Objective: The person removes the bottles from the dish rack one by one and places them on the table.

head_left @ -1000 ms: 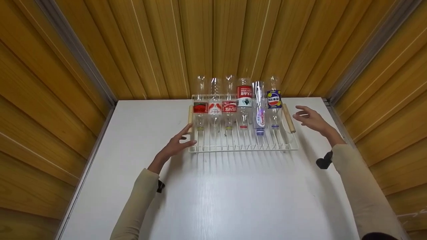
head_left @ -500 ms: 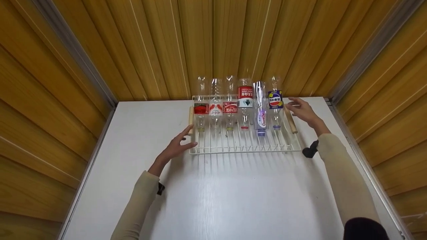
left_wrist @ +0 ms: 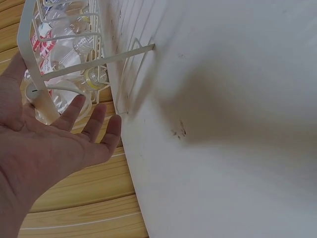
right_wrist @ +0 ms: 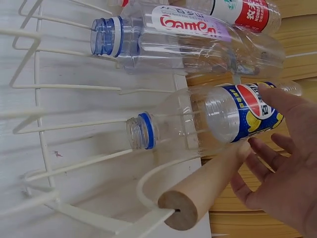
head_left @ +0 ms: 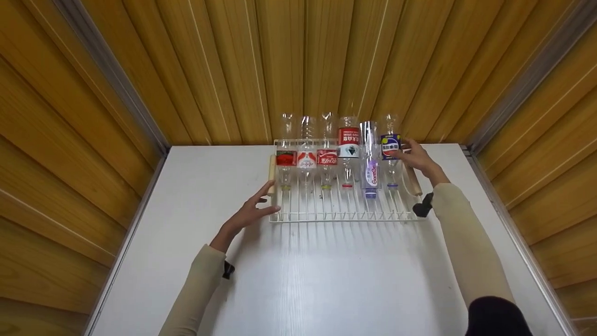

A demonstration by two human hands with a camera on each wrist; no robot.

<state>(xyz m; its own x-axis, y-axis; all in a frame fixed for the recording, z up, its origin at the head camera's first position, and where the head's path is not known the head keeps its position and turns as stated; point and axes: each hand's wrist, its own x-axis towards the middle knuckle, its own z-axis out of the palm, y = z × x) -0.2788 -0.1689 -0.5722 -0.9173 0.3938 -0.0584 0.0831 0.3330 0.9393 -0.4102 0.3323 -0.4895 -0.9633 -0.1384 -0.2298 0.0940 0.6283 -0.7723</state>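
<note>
White wire rack (right_wrist: pixel 89 217) | rounded clear plastic bottle (right_wrist: pixel 213 116) | left hand (left_wrist: pixel 49 153) spread | right hand (right_wrist: pixel 292 161) spread, thumb touching label (right_wrist: pixel 249 108)

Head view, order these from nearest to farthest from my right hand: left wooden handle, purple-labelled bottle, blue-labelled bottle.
1. Blue-labelled bottle: rightmost bottle, right at the right hand.
2. Purple-labelled bottle: next one left.
3. Left wooden handle: far left side.

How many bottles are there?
6, left to right on the rack: dark-red-labelled bottle, white-labelled bottle, red-labelled bottle, red-white-labelled bottle, purple-labelled bottle, blue-labelled bottle by the right hand.
</note>
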